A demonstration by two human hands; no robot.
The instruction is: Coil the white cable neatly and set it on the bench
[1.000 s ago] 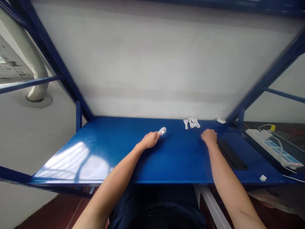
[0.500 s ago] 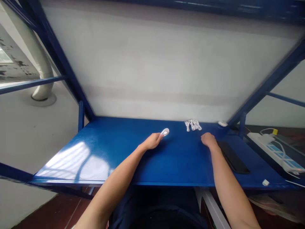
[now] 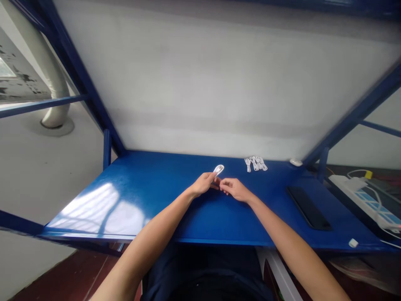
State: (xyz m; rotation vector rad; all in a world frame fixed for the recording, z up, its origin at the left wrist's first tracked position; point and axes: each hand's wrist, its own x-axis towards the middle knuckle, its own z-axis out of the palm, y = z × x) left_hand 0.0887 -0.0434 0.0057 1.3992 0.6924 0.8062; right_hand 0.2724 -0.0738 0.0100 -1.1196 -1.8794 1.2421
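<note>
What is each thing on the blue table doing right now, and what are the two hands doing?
Left hand: pinching a small coiled white cable, lifted a little.
Right hand: beside the left hand, fingers curled, holding nothing visible.
Bundle of white cables: lying loose at the back.
Black phone: flat, screen dark.
Power strip: plugs in it.

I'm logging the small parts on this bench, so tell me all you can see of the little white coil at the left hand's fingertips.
The white coil looks like a thin cable wound into a small oval loop, glossy like plastic. It sits at the fingertips of the left hand, which seem to pinch its near end, over the blue table. The right hand is close by but not touching it. Finer detail is too small to tell.
</note>
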